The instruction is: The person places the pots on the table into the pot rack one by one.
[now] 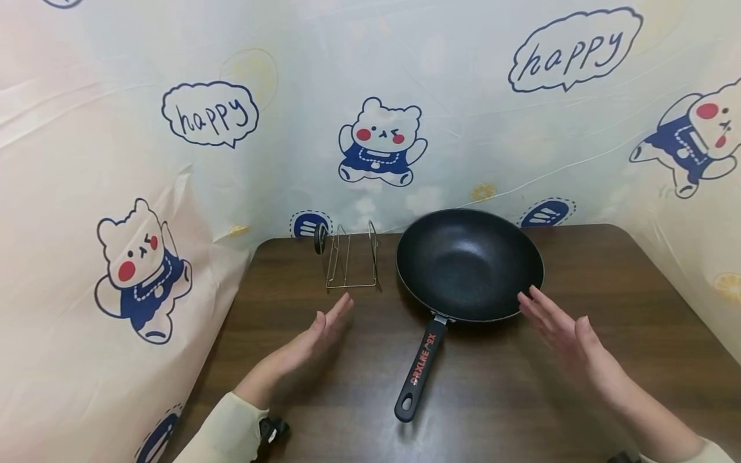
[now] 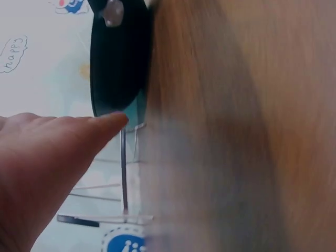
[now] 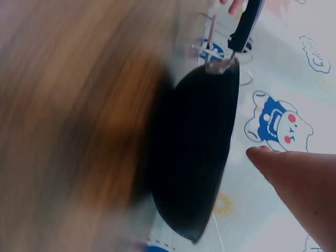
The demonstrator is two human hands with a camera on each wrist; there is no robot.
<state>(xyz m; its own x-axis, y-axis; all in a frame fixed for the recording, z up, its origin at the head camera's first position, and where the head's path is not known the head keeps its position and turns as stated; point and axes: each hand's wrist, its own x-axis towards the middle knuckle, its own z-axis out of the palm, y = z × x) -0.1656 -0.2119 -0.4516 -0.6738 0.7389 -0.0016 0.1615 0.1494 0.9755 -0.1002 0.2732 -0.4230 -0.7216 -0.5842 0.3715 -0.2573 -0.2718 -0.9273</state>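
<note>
A black wok [image 1: 470,263] with a long black handle [image 1: 421,372] sits on the brown table, its handle angled toward the front. Left of it stands a thin wire rack [image 1: 352,260] with a dark round piece at its left end. My left hand [image 1: 312,341], fingers straight, hovers in front of the rack and holds nothing. On the other side, my right hand [image 1: 570,341] is held with straight fingers by the wok's lower right rim; whether the fingertips touch it I cannot tell. The wok [image 3: 194,142] also fills the middle of the right wrist view.
The wooden table [image 1: 336,411] has rounded back corners. Behind it and at both sides hangs a pale cloth [image 1: 312,128] printed with bears and the word "happy". A dark strap device [image 1: 272,431] is on the left wrist.
</note>
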